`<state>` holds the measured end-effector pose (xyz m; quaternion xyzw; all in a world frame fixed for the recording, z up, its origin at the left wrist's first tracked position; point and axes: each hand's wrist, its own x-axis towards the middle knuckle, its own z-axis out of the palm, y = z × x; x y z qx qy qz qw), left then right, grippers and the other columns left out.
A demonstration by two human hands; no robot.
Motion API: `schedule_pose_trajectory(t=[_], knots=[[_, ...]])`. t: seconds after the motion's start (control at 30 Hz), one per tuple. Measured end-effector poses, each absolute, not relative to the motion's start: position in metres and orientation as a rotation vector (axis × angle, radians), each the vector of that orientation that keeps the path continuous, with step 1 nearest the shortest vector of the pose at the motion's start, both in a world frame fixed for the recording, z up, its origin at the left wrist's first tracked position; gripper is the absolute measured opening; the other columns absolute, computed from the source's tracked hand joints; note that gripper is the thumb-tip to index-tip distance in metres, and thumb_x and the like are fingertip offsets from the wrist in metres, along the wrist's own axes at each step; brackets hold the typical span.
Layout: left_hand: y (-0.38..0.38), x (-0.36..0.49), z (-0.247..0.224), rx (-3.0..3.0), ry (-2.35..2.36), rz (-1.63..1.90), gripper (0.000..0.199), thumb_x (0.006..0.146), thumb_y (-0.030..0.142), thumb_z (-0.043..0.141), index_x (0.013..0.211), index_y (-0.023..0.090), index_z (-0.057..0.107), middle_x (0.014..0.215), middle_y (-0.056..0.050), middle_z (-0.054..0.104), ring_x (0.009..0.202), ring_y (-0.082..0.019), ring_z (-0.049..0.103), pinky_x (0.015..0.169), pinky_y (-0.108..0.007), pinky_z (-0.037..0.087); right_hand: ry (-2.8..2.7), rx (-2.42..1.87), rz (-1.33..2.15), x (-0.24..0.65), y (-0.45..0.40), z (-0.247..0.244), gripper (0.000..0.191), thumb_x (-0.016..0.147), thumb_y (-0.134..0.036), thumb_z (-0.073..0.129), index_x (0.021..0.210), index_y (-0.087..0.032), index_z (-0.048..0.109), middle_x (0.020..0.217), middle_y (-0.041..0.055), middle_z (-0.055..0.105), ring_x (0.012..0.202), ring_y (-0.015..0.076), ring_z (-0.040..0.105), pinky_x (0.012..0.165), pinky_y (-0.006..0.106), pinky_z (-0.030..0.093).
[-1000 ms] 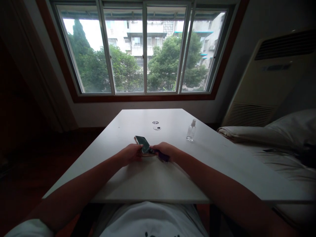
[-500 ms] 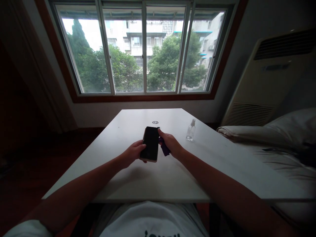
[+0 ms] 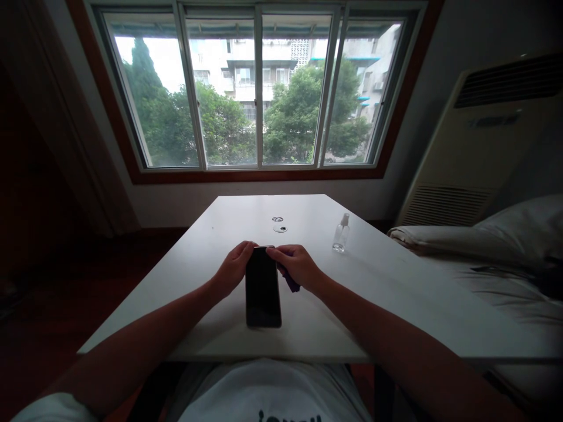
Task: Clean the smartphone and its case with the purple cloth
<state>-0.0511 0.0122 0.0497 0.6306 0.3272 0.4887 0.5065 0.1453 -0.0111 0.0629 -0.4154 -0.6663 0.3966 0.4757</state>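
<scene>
A black smartphone (image 3: 263,290) with a dark screen is held over the near half of the white table, its screen towards me. My left hand (image 3: 235,266) grips its upper left corner, fingers closed. At the upper right corner my right hand (image 3: 299,265) pinches the phone with thumb and fingers. A dark purple cloth (image 3: 291,282) hangs from beneath the right hand, seemingly tucked in its lower fingers. The phone's back is hidden from view.
On the white table (image 3: 197,246) stands a clear spray bottle (image 3: 341,234) to the right. Two small flat round items, one a patterned disc (image 3: 277,219) and one a pale disc (image 3: 280,229), lie beyond my hands. A bed or couch (image 3: 457,240) adjoins the right side.
The phone has come lower and nearer to me. My left hand has shifted from its lower left side to the top left corner; the pale disc now shows fully.
</scene>
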Motion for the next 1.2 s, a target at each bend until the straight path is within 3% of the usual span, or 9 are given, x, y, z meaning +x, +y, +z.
schedule_pose_trajectory(t=[0.37, 0.53, 0.67, 0.77, 0.87, 0.93, 1.07, 1.13, 1.2], knots=[[0.012, -0.053, 0.050, 1.611, 0.821, 1.260, 0.046, 0.090, 0.061, 0.060, 0.093, 0.015, 0.061, 0.082, -0.002, 0.063, 0.075, -0.015, 0.056, 0.067, -0.025, 0.047, -1.676, -1.049, 0.887, 0.141, -0.013, 0.059, 0.047, 0.092, -0.059, 0.059, 0.075, -0.015, 0.067, 0.054, -0.0003, 0.054, 0.048, 0.0099, 0.048, 0.048, 0.021, 0.037], [0.010, -0.051, 0.049, 1.477, 0.806, 1.125, 0.053, 0.090, 0.062, 0.061, 0.113, 0.014, 0.061, 0.090, -0.006, 0.066, 0.075, -0.016, 0.061, 0.063, -0.025, 0.049, -1.539, -1.046, 0.882, 0.143, -0.004, 0.056, 0.047, 0.090, -0.061, 0.061, 0.076, -0.016, 0.063, 0.058, -0.0005, 0.054, 0.051, 0.0096, 0.047, 0.050, 0.020, 0.037], [0.007, -0.049, 0.043, 1.462, 0.752, 0.759, 0.065, 0.079, 0.050, 0.079, 0.128, 0.014, 0.054, 0.105, -0.013, 0.068, 0.085, -0.023, 0.068, 0.061, -0.029, 0.055, -1.341, -1.156, 0.877, 0.156, 0.013, 0.052, 0.051, 0.087, -0.064, 0.061, 0.073, -0.016, 0.059, 0.060, 0.0007, 0.054, 0.050, 0.0095, 0.046, 0.046, 0.021, 0.035], [0.008, -0.048, 0.037, 1.432, 0.715, 0.683, 0.068, 0.080, 0.050, 0.078, 0.130, 0.013, 0.051, 0.107, -0.016, 0.068, 0.083, -0.027, 0.070, 0.054, -0.031, 0.055, -1.270, -1.308, 0.851, 0.168, 0.031, 0.044, 0.046, 0.089, -0.059, 0.059, 0.080, -0.014, 0.061, 0.068, 0.0048, 0.061, 0.053, 0.0122, 0.053, 0.047, 0.022, 0.041], [0.010, -0.045, 0.032, 1.421, 0.779, 0.685, 0.063, 0.081, 0.051, 0.076, 0.124, 0.010, 0.054, 0.105, -0.017, 0.069, 0.081, -0.025, 0.070, 0.053, -0.028, 0.055, -1.249, -1.378, 0.749, 0.177, 0.047, 0.037, 0.034, 0.087, -0.038, 0.062, 0.109, -0.012, 0.064, 0.096, 0.0117, 0.070, 0.074, 0.0182, 0.065, 0.061, 0.027, 0.053], [0.011, -0.044, 0.029, 1.458, 0.819, 0.658, 0.065, 0.081, 0.052, 0.076, 0.125, 0.010, 0.055, 0.104, -0.017, 0.069, 0.080, -0.025, 0.070, 0.052, -0.027, 0.054, -1.284, -1.374, 0.682, 0.180, 0.052, 0.035, 0.042, 0.082, -0.023, 0.062, 0.122, -0.013, 0.061, 0.112, 0.0125, 0.069, 0.091, 0.0205, 0.068, 0.077, 0.030, 0.057], [0.013, -0.045, 0.027, 1.599, 0.807, 0.619, 0.096, 0.078, 0.054, 0.079, 0.151, 0.014, 0.032, 0.117, -0.018, 0.066, 0.085, -0.024, 0.068, 0.053, -0.026, 0.051, -1.514, -1.320, 0.538, 0.181, 0.050, 0.032, 0.051, 0.079, -0.010, 0.057, 0.129, -0.016, 0.064, 0.129, 0.0097, 0.067, 0.119, 0.0227, 0.062, 0.111, 0.037, 0.044], [0.014, -0.047, 0.025, 1.739, 0.926, 0.636, 0.116, 0.072, 0.056, 0.083, 0.158, 0.016, 0.017, 0.121, -0.018, 0.063, 0.081, -0.021, 0.066, 0.056, -0.026, 0.049, -1.749, -1.286, 0.421, 0.178, 0.047, 0.026, 0.052, 0.083, -0.011, 0.054, 0.135, -0.016, 0.063, 0.135, 0.0101, 0.064, 0.127, 0.0240, 0.058, 0.116, 0.038, 0.039], [0.014, -0.049, 0.023, 1.949, 1.075, 0.637, 0.125, 0.065, 0.056, 0.087, 0.160, 0.019, 0.015, 0.119, -0.013, 0.064, 0.080, -0.019, 0.064, 0.063, -0.027, 0.048, -2.020, -1.270, 0.356, 0.173, 0.045, 0.021, 0.053, 0.088, -0.014, 0.051, 0.140, -0.016, 0.060, 0.143, 0.0112, 0.059, 0.134, 0.0267, 0.054, 0.118, 0.041, 0.037]])
